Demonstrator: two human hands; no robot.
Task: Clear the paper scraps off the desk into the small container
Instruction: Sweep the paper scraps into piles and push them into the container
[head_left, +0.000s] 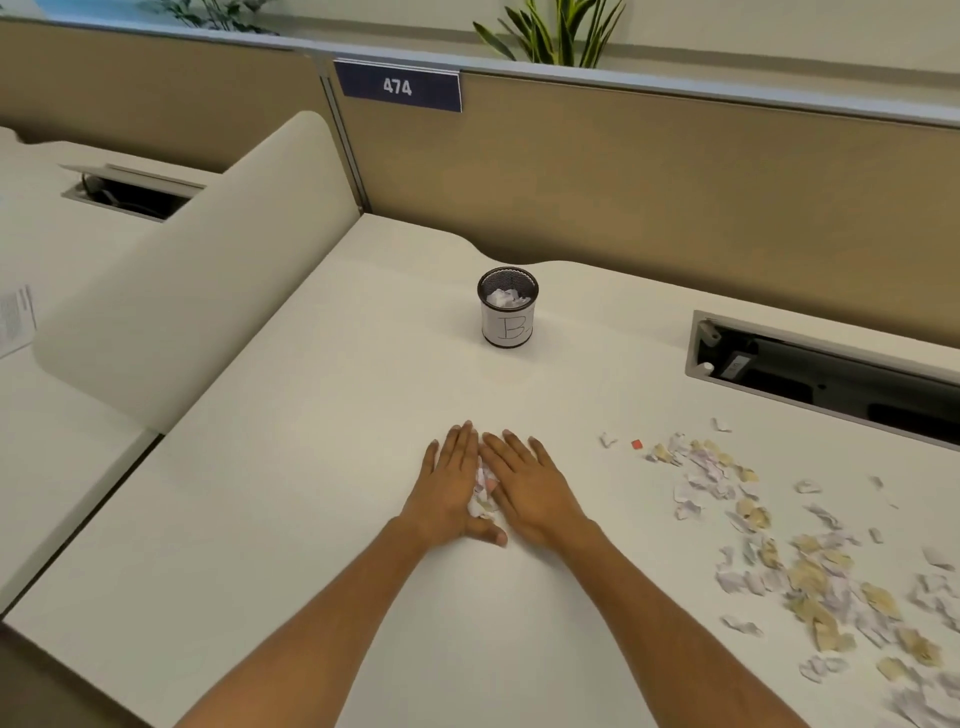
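A small black mesh container (507, 307) with a white label marked "B" stands upright on the white desk (322, 395), some crumpled paper inside it. Nearer to me, my left hand (451, 486) and my right hand (530, 488) lie side by side, palms down and fingers straight, pressing a small clump of paper scraps (482, 496) between their inner edges. A wide scatter of white, lilac and tan paper scraps (810, 566) covers the desk to the right of my hands, with one small red scrap (637, 444) at its far edge.
A tan partition (675, 176) with a "474" sign (397, 87) runs behind the desk. An open cable tray (831, 376) sits at the right rear. A cream divider panel (171, 291) bounds the left side, with a neighbouring desk beyond it.
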